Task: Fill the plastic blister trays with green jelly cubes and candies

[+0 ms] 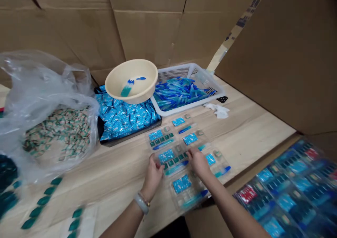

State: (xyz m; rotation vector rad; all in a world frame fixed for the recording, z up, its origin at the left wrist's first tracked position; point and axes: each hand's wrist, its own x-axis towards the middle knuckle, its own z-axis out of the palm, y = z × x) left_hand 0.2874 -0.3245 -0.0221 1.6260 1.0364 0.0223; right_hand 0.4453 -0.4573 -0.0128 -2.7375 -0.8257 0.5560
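In the head view, your left hand (152, 176) and right hand (198, 162) rest apart from each other on a clear plastic blister tray (175, 168), near the edge of the wooden table (119, 174). Your fingers lie over the tray and hide part of it. You cannot tell from this view whether either hand is gripping it. The tray holds a blue card, a row of dark green squares and a slim blue plastic piece.

Other loaded trays lie touching or just beside it: one (188, 194) nearer you, others (160, 139) farther up, and their overlapping edges are hard to separate. Beyond them, blue sachets (126, 116) fill a dark tray, partly hidden by a cream plastic basin (131, 78) holding a few blue and teal pieces. A white plastic basket (181, 90) holds a heap of blue pieces. To the left, a clear plastic bag (39, 90) holds small packets, and blurred dark green pieces (37, 203) lie at the frame's lower left. At lower right, a box of filled trays (286, 192) is blurred and cut off by the frame.
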